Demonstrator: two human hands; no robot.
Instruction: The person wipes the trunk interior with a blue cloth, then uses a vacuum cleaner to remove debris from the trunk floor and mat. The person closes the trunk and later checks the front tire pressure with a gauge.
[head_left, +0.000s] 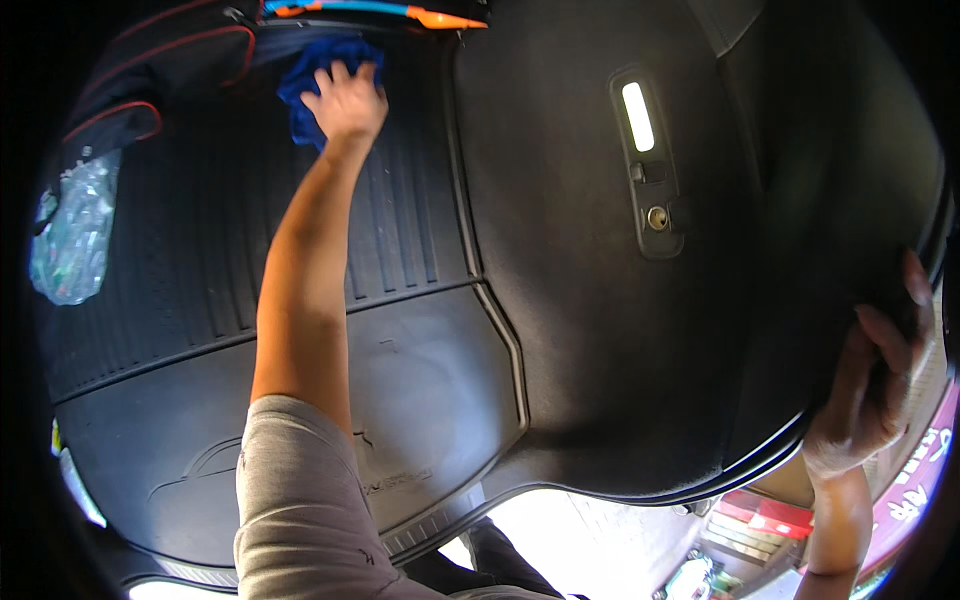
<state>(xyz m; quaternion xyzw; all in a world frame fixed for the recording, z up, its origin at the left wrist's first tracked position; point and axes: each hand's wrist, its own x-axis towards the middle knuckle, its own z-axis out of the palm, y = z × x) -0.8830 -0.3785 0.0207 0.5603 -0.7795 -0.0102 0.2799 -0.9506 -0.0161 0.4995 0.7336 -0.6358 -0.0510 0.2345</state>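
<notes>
My left hand (347, 101) presses down on a crumpled blue cloth (307, 71), its fingers spread over the fabric. Beneath the cloth lies the ribbed part of a black cargo mat (405, 225) in a car's trunk. My left arm reaches across the smooth front part of the mat (439, 352), which has raised lettering. At the right rim, my right hand (874, 382) is by the edge of the trunk opening, its fingers bent and apart. Nothing shows in it; whether its fingertips touch the dark trim is unclear.
The black side trim panel (570, 337) holds a lit lamp (638, 116) and a round socket (658, 218). A clear plastic bag (79, 232) lies at left, near dark fabric with red piping (154, 112). An orange and blue object (442, 18) is at the far end.
</notes>
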